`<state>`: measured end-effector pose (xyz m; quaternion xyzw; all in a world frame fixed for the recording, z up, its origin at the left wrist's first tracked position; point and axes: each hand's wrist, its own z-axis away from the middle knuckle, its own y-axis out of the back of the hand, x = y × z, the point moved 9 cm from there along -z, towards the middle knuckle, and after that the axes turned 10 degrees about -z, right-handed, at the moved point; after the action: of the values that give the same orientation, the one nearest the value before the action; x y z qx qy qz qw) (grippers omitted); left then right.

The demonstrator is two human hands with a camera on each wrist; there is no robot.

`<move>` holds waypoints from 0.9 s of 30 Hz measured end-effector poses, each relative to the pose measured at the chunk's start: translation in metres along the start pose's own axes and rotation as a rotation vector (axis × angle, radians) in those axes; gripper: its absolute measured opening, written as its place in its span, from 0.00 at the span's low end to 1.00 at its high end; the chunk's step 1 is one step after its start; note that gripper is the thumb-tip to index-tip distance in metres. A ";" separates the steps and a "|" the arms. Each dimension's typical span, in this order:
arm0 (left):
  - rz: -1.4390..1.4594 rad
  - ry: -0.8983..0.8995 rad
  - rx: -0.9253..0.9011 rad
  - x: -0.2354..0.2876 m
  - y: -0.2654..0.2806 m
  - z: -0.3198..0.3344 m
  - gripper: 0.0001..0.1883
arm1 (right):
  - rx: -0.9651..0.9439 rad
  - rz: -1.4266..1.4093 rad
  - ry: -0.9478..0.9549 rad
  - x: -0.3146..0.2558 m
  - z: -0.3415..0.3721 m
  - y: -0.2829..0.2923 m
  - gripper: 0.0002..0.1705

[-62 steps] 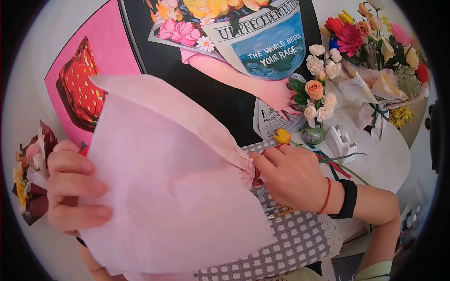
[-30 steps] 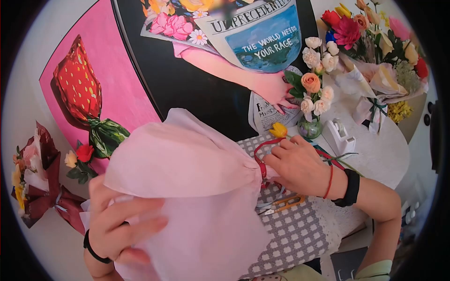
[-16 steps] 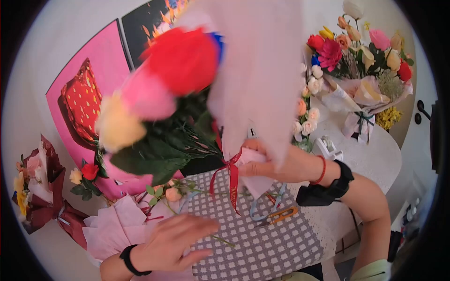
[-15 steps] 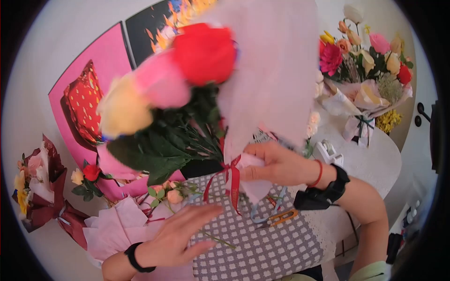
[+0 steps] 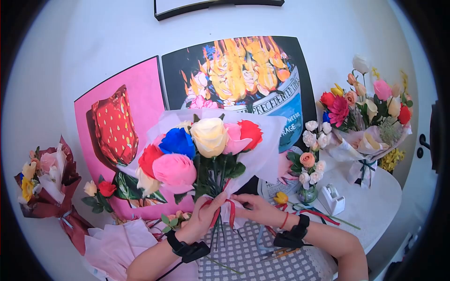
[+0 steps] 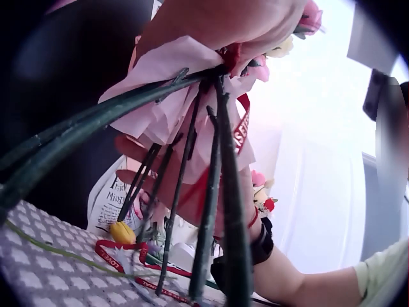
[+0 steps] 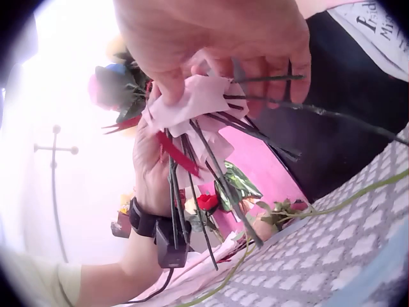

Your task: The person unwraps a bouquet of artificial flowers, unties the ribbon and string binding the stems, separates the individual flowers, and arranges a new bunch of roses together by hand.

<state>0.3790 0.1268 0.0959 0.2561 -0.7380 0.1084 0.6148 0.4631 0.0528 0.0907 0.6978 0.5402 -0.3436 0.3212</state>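
Observation:
A bouquet of red, pink, cream and blue roses (image 5: 174, 172) stands upright in front of me, backed by pale pink wrapping paper (image 5: 262, 149). My left hand (image 5: 202, 217) grips it at the neck, where a red ribbon (image 5: 232, 211) is tied. From the other side my right hand (image 5: 260, 210) holds the gathered paper; its thumb presses the pink paper (image 7: 192, 102) in the right wrist view. Bare dark green stems (image 6: 217, 192) fan out below both hands, over the checked cloth (image 5: 290, 267).
Scissors (image 5: 281, 253) lie on the cloth near a yellow tulip (image 5: 281, 198). A tape dispenser (image 5: 332, 200) and a small vase (image 5: 307, 194) stand to the right, with a large bouquet (image 5: 365, 140) behind. Pink paper (image 5: 122, 243) and a maroon-wrapped bouquet (image 5: 63, 210) are at left.
The bouquet has turned from paper side to flower side and now stands upright, lower and farther off. My left hand has left the paper and gone to the neck. The head view has tilted up.

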 end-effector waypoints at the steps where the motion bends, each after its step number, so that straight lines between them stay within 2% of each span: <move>1: 0.026 -0.076 -0.072 0.013 -0.006 0.001 0.20 | -0.008 -0.002 0.006 -0.003 0.001 0.003 0.20; 3: -0.025 -0.124 -0.026 0.004 0.000 -0.005 0.20 | 0.154 0.356 0.070 -0.023 0.006 0.019 0.20; 4: -0.071 -0.168 0.011 0.004 0.003 -0.007 0.20 | 0.235 0.363 0.131 -0.034 0.010 0.025 0.20; 5: -0.075 -0.169 0.016 0.007 0.002 -0.005 0.20 | 0.232 0.359 0.135 -0.044 0.010 0.021 0.20; 7: -0.357 -0.241 0.066 0.020 -0.004 0.003 0.19 | 0.351 0.597 0.634 -0.108 0.029 0.006 0.20; 8: -0.439 -0.133 0.117 0.004 0.002 0.000 0.17 | 0.354 0.610 0.745 -0.120 0.031 -0.003 0.25; 9: -0.440 -0.134 0.114 -0.009 0.000 -0.001 0.17 | 0.357 0.612 0.745 -0.126 0.030 -0.010 0.25; 11: -0.450 -0.607 0.158 0.006 -0.008 0.013 0.15 | 0.433 0.701 0.681 -0.132 0.028 -0.017 0.27; 13: -0.481 -0.625 0.164 -0.001 -0.006 0.011 0.15 | 0.453 0.744 0.668 -0.126 0.023 -0.013 0.25; 15: -0.543 -0.663 0.189 -0.009 0.002 0.015 0.14 | 0.387 0.904 0.662 -0.117 0.020 -0.018 0.22; 17: -0.603 -0.703 0.216 -0.011 0.006 0.014 0.14 | 0.372 0.919 0.652 -0.117 0.021 -0.019 0.22; 19: -0.661 -0.736 0.239 -0.006 -0.002 0.004 0.13 | 0.379 0.715 0.581 -0.116 0.020 -0.011 0.19; 20: -0.689 -0.750 0.249 -0.012 0.005 0.010 0.13 | 0.382 0.700 0.664 -0.114 0.020 -0.012 0.20; 24: -0.808 -0.804 0.294 -0.024 0.012 0.008 0.13 | 0.342 0.589 0.724 -0.118 0.022 -0.013 0.22; 27: -0.896 -0.842 0.331 -0.030 0.017 0.007 0.12 | 0.296 0.731 0.765 -0.119 0.025 -0.021 0.21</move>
<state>0.3678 0.1451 0.0686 0.6522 -0.7113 -0.1567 0.2102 0.4181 -0.0268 0.1741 0.9529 0.2869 -0.0038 0.0989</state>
